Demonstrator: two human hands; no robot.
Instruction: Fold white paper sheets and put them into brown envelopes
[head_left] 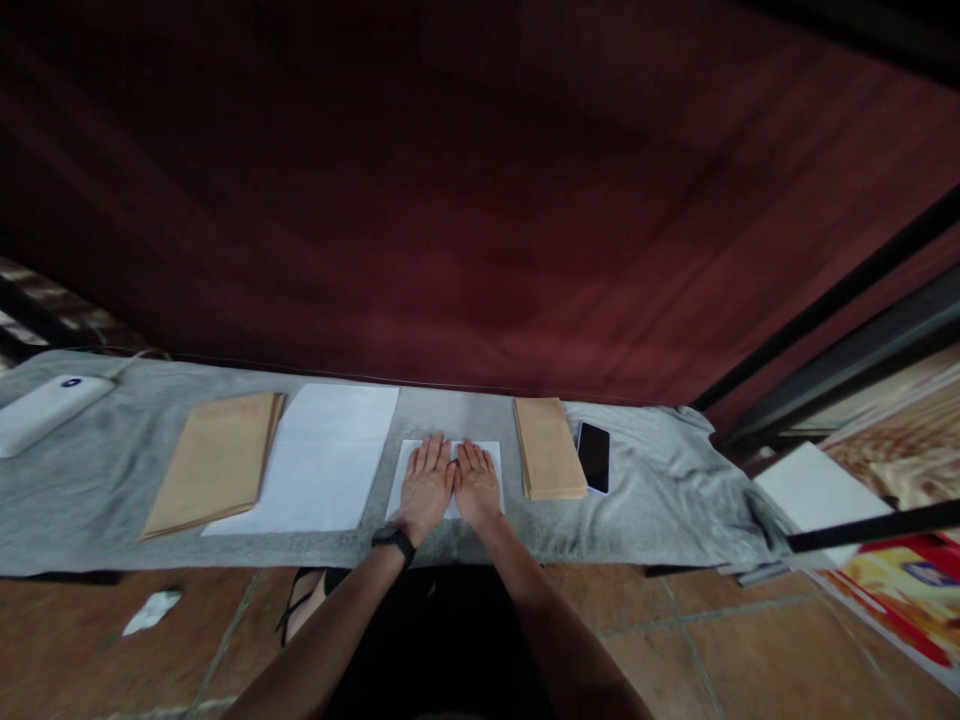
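Both my hands lie flat, side by side, on a white sheet of paper (pixel 395 492) that looks folded. My left hand (pixel 426 487), with a dark watch on the wrist, covers the left part of the sheet, fingers stretched out. On its right part rests my right hand (pixel 477 482), fingers also extended, thumbs close together. To the left lie larger white sheets (pixel 330 455), partly under a stack of big brown envelopes (pixel 214 460). A stack of narrower brown envelopes (pixel 551 448) is just right of my hands.
A phone (pixel 594 457) lies beside the narrow envelopes. The grey cloth (pixel 660 490) covers the narrow table. A white device with a cable (pixel 52 405) is at far left. Behind hangs a dark red curtain (pixel 480 250). Dark metal bars (pixel 840 320) and a colourful box (pixel 907 590) stand right.
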